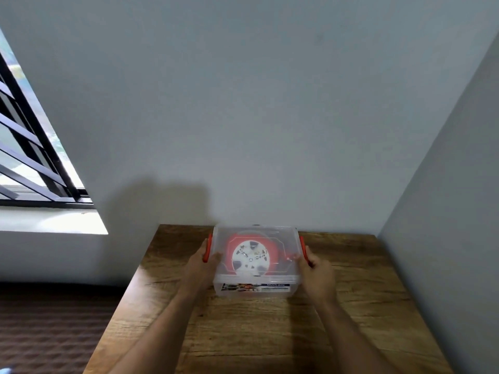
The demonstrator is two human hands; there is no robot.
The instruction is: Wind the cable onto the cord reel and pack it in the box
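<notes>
A clear plastic box with a clear lid stands near the far edge of the wooden table. Through the lid I see the orange cord reel with its white hub lying flat inside. The cable cannot be made out apart from the reel. My left hand grips the red clip on the box's left side, thumb over the lid's edge. At the right side, my right hand grips the other red clip in the same way.
The table sits in a corner, with a grey wall right behind the box and another wall along its right edge. A barred window is at the left. Dark patterned floor lies left of the table.
</notes>
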